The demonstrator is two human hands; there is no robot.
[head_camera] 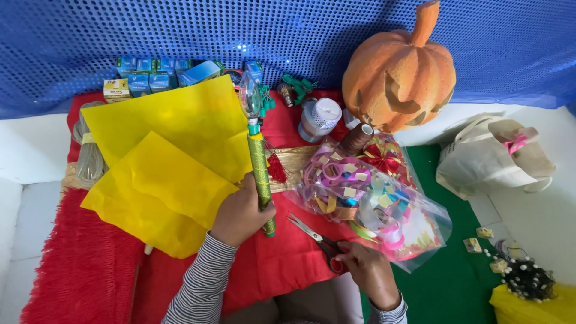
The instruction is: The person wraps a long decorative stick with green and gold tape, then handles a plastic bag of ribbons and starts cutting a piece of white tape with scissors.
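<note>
Left hand (240, 215) wrapped round upright green-glitter stick (261, 180), right hand (369, 267) fingers closing on red-handled scissors (318, 237) lying diagonally just between

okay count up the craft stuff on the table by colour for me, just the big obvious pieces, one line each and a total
Yellow paper sheets: 2
Orange carved foam pumpkin: 1
Green glitter-wrapped stick, held in the left hand: 1
Red-handled scissors, touched by the right hand: 1
Clear plastic bag of coloured ribbon rolls: 1
Brown thread spool: 1
Total: 7

Head view, steeply downward, close over table (528, 210)
</note>
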